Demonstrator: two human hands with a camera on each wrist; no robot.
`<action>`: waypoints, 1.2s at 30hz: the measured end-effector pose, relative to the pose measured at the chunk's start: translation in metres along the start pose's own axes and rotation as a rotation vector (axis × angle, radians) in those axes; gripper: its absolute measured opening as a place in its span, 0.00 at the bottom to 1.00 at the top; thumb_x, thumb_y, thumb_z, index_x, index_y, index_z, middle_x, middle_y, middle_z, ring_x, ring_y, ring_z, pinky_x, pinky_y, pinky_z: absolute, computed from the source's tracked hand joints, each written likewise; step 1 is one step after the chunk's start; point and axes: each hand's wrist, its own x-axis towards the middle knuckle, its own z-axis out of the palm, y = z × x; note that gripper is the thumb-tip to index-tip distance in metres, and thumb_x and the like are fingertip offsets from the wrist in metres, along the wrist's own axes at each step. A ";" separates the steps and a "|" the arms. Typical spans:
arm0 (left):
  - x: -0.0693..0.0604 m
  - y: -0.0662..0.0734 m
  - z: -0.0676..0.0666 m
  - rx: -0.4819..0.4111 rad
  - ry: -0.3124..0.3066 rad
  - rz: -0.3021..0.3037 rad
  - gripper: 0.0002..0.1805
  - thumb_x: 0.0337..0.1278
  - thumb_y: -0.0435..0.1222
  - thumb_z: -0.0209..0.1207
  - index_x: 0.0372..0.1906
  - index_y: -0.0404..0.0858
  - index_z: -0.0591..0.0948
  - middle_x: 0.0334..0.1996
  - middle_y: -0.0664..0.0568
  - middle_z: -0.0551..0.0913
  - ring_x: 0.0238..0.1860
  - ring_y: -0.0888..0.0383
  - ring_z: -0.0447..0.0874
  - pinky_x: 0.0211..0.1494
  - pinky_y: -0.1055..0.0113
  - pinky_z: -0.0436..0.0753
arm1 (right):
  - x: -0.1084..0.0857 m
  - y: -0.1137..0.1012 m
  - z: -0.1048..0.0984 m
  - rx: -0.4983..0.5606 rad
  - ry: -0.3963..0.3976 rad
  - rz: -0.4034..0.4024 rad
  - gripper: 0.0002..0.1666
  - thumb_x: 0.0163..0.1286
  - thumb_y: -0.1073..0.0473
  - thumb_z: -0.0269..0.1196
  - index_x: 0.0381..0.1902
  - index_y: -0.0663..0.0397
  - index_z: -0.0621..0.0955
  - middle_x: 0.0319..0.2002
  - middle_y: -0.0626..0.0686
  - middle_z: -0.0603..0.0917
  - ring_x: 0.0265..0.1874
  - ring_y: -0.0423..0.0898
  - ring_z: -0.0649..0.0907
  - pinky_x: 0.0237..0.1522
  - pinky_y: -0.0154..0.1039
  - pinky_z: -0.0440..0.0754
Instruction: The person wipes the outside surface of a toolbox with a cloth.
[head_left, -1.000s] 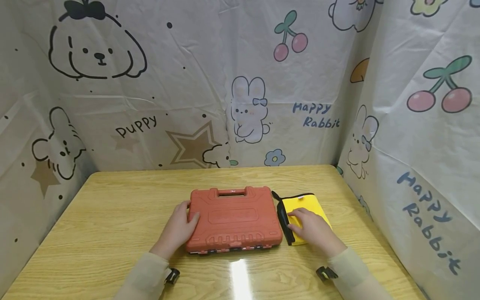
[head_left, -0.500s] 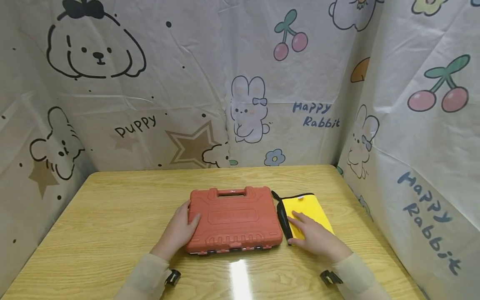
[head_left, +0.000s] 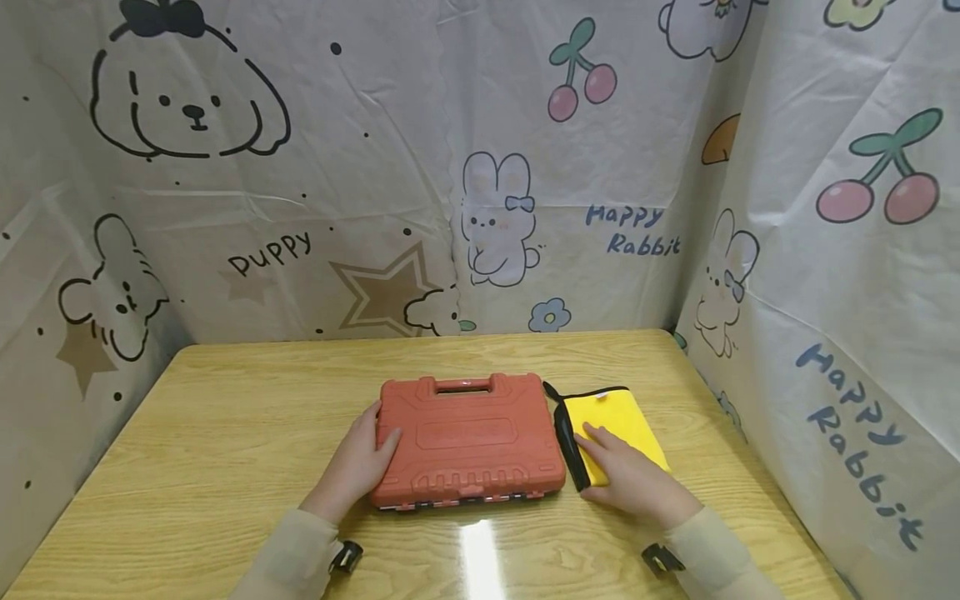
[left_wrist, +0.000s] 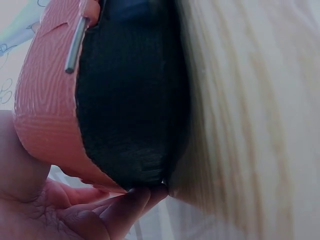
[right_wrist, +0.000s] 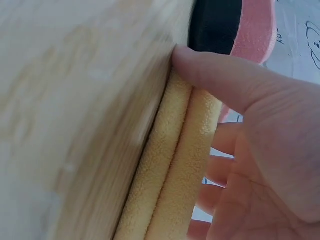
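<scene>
A red plastic carry case [head_left: 467, 433] lies flat on the table, handle at the far side and latches toward me. My left hand [head_left: 351, 458] grips its left side, thumb on the lid. In the left wrist view, the fingers wrap toward the black lower half [left_wrist: 132, 100]. Right beside the case lies a folded, fuzzy yellow cloth [head_left: 626, 408] with black edging [head_left: 567, 446]. My right hand [head_left: 633, 479] holds its near edge. In the right wrist view, the thumb crosses the two yellow layers [right_wrist: 170, 170] down to the table, while the fingers lie over the top.
The wooden table [head_left: 240, 417] extends left of and behind the case. Printed fabric curtains [head_left: 390, 167] enclose its back and both sides. A light reflection falls on the tabletop in front of the case.
My right hand has slid slightly right and toward me over the yellow cloth, and its thumb has moved to the near edge. Left hand and case stay in place.
</scene>
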 end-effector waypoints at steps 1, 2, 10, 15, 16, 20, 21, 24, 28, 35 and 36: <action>0.000 0.000 0.000 0.001 0.001 0.000 0.38 0.79 0.41 0.50 0.79 0.24 0.52 0.75 0.25 0.60 0.77 0.31 0.59 0.78 0.37 0.62 | 0.000 0.000 0.000 -0.007 -0.001 -0.005 0.47 0.64 0.50 0.75 0.75 0.64 0.69 0.76 0.69 0.65 0.74 0.70 0.67 0.72 0.63 0.70; 0.000 0.000 0.000 0.003 0.000 0.000 0.38 0.80 0.41 0.50 0.79 0.24 0.52 0.75 0.25 0.60 0.77 0.31 0.59 0.78 0.37 0.62 | 0.001 -0.001 -0.001 -0.019 -0.002 -0.017 0.47 0.64 0.51 0.74 0.74 0.65 0.69 0.76 0.69 0.65 0.74 0.70 0.68 0.71 0.63 0.71; 0.000 -0.001 0.001 0.006 0.001 -0.005 0.38 0.80 0.42 0.50 0.80 0.25 0.52 0.75 0.25 0.60 0.77 0.30 0.60 0.78 0.37 0.62 | 0.002 -0.002 -0.003 -0.092 -0.012 -0.039 0.43 0.64 0.61 0.72 0.73 0.67 0.70 0.75 0.69 0.67 0.73 0.68 0.70 0.69 0.60 0.74; 0.000 -0.002 0.001 0.007 0.000 -0.004 0.38 0.79 0.42 0.51 0.79 0.25 0.52 0.75 0.25 0.60 0.77 0.30 0.60 0.78 0.37 0.63 | 0.003 -0.001 0.000 -0.093 -0.014 -0.013 0.43 0.62 0.66 0.71 0.74 0.66 0.70 0.75 0.68 0.67 0.73 0.67 0.70 0.70 0.60 0.73; 0.000 -0.002 0.001 0.006 -0.001 -0.002 0.38 0.79 0.42 0.51 0.79 0.25 0.52 0.75 0.25 0.61 0.77 0.30 0.60 0.78 0.37 0.63 | 0.004 -0.001 0.001 -0.095 -0.012 -0.009 0.43 0.61 0.67 0.71 0.74 0.66 0.69 0.75 0.68 0.67 0.73 0.67 0.70 0.70 0.61 0.73; 0.001 -0.003 0.000 0.000 -0.001 0.004 0.38 0.80 0.42 0.50 0.80 0.24 0.52 0.75 0.25 0.61 0.77 0.31 0.59 0.78 0.37 0.63 | 0.005 0.000 0.003 -0.108 0.004 -0.004 0.43 0.58 0.72 0.67 0.73 0.67 0.69 0.74 0.67 0.69 0.72 0.67 0.72 0.70 0.61 0.74; 0.001 -0.003 0.000 0.000 -0.002 0.005 0.38 0.79 0.42 0.50 0.80 0.24 0.52 0.75 0.25 0.60 0.77 0.30 0.59 0.78 0.37 0.63 | 0.005 0.000 0.004 -0.114 0.008 -0.006 0.43 0.58 0.73 0.66 0.73 0.67 0.70 0.74 0.67 0.69 0.71 0.67 0.72 0.69 0.61 0.74; 0.001 -0.003 0.000 -0.001 -0.004 0.006 0.38 0.79 0.41 0.50 0.80 0.24 0.52 0.75 0.25 0.60 0.77 0.30 0.59 0.78 0.37 0.63 | 0.005 0.000 0.004 -0.135 0.025 -0.007 0.43 0.56 0.75 0.65 0.72 0.67 0.71 0.73 0.66 0.71 0.70 0.67 0.74 0.68 0.60 0.76; 0.001 -0.003 0.001 0.000 -0.006 0.006 0.38 0.79 0.41 0.51 0.79 0.24 0.52 0.75 0.25 0.60 0.77 0.30 0.59 0.78 0.37 0.63 | 0.006 -0.001 0.004 -0.152 0.048 0.013 0.41 0.58 0.72 0.69 0.72 0.64 0.73 0.72 0.63 0.74 0.69 0.64 0.76 0.67 0.58 0.77; -0.001 0.000 0.000 0.006 -0.003 0.010 0.38 0.80 0.41 0.50 0.79 0.24 0.52 0.75 0.24 0.60 0.77 0.30 0.59 0.77 0.37 0.63 | 0.007 -0.002 0.002 -0.156 0.093 0.018 0.37 0.61 0.68 0.73 0.69 0.63 0.76 0.70 0.62 0.77 0.66 0.61 0.79 0.65 0.55 0.80; -0.001 0.000 0.000 0.008 -0.002 0.013 0.38 0.80 0.41 0.50 0.79 0.23 0.52 0.75 0.24 0.60 0.76 0.30 0.59 0.77 0.37 0.63 | 0.007 -0.002 0.003 -0.161 0.099 0.015 0.37 0.61 0.68 0.73 0.69 0.64 0.77 0.69 0.62 0.77 0.66 0.61 0.80 0.65 0.55 0.80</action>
